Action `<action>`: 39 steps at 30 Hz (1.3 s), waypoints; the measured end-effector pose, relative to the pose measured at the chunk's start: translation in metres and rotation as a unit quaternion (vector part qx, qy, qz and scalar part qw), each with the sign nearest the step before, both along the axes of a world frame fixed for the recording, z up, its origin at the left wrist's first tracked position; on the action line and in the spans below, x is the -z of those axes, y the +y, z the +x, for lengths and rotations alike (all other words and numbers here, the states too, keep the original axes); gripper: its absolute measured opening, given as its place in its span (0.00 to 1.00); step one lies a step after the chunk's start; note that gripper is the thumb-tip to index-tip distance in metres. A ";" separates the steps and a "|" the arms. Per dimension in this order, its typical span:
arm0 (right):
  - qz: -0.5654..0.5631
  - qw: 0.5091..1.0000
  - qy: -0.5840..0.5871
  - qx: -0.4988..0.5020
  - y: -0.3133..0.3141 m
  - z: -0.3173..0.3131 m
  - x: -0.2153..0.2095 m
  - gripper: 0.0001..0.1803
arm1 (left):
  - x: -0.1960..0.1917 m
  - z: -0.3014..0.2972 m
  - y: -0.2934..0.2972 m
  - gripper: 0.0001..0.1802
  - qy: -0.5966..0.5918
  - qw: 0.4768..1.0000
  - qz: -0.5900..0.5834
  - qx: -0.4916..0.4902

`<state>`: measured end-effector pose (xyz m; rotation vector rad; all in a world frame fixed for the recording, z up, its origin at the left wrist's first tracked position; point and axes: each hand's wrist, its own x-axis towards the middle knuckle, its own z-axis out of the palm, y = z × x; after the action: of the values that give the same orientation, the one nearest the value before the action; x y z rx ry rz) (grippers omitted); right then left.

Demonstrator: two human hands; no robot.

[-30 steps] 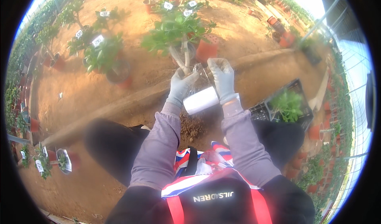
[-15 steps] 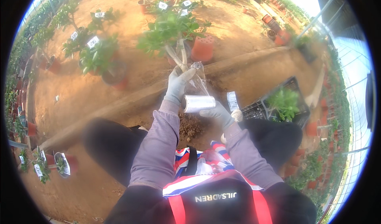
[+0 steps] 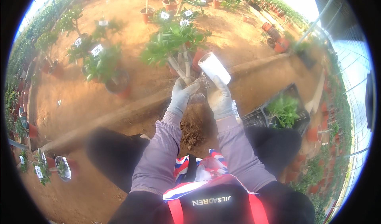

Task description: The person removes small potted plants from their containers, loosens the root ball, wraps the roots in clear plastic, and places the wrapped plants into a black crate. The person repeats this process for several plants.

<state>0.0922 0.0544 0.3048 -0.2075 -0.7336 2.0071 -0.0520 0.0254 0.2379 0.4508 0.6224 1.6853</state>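
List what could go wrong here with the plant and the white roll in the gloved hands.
1. The left hand has its grip on the pale stems of the plant; a hard squeeze or pull might snap them.
2. The white roll sticks up from the right hand and could slip into the loose soil.
3. The clear film between the hands may tear or bunch.

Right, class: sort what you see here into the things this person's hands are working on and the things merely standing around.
In hand:
- left hand, gloved, gripping the thick plant stems
- right hand, gloved, holding the white roll
- soil clump below both hands

Standing around:
- black crate of seedlings
- labelled potted plants
- orange pots further back
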 end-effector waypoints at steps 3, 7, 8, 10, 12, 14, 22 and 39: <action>0.081 0.979 -0.173 0.076 -0.011 -0.009 -0.006 0.18 | -0.007 0.010 -0.006 0.24 0.052 0.998 -0.009 -0.042; 0.140 0.962 -0.224 0.074 -0.032 0.009 -0.009 0.21 | -0.027 0.000 -0.001 0.21 0.016 0.998 -0.014 -0.055; 0.130 0.944 -0.298 0.055 -0.045 0.023 -0.007 0.22 | -0.031 -0.005 0.000 0.19 0.036 0.996 -0.053 -0.067; 0.115 0.937 -0.331 0.007 -0.089 0.052 0.005 0.24 | -0.037 -0.019 0.000 0.13 0.050 0.995 -0.057 -0.065; 0.069 0.863 -0.489 -0.109 -0.101 0.061 0.025 0.25 | -0.039 -0.025 0.002 0.15 -0.045 0.998 -0.033 -0.032; 0.113 0.823 -0.550 -0.087 -0.082 0.049 0.044 0.19 | -0.036 -0.024 0.001 0.15 -0.102 0.994 -0.033 0.021; 0.090 0.992 -0.063 0.062 -0.008 -0.001 0.007 0.22 | -0.030 -0.003 0.001 0.24 0.305 0.936 -0.153 -0.088; 0.194 0.931 -0.229 0.208 -0.008 -0.003 -0.014 0.22 | -0.055 0.012 -0.026 0.21 0.117 0.993 0.028 -0.012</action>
<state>0.0887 0.0460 0.3187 -0.5590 -1.2494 1.3833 -0.0399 -0.0001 0.2931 0.6904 0.7553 1.6892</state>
